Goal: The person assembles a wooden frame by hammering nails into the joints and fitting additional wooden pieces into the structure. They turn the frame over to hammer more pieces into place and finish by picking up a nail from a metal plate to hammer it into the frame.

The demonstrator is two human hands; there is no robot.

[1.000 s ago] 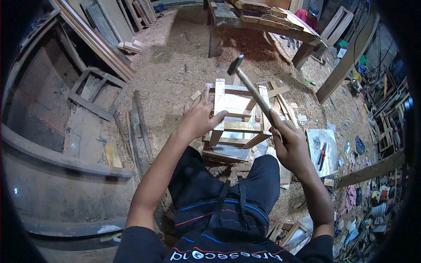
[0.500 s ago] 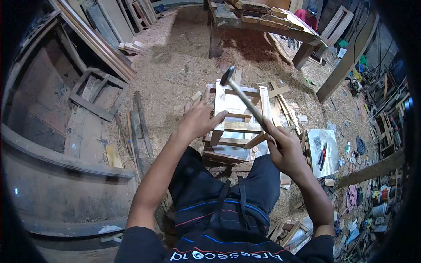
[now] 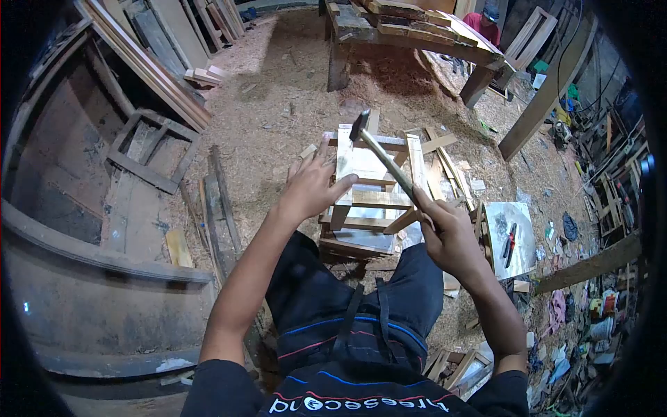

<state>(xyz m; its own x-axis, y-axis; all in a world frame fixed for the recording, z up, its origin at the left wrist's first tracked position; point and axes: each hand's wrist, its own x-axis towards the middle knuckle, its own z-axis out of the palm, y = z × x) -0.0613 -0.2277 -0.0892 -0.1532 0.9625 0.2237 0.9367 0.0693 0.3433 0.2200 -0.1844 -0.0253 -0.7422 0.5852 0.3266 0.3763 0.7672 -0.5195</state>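
A small wooden frame (image 3: pixel 372 187) of light slats is seen standing on the sawdust-covered floor (image 3: pixel 278 104), just in front of the person's knees. The left hand (image 3: pixel 310 186) is laid against the frame's left upright, its fingers spread and the thumb hooked over a cross slat, so that the grip is pressed on the wood. A hammer (image 3: pixel 384 161) is held in the right hand (image 3: pixel 448 236), whose grip is wrapped tightly round the lower end of the handle; the handle slants up and to the left, and the dark head is seen at the frame's far top rail, though contact cannot be told. A metal sheet (image 3: pixel 511 240) with a red-handled tool lies to the right, and a heavy wooden surface (image 3: pixel 417 31) stands farther off.
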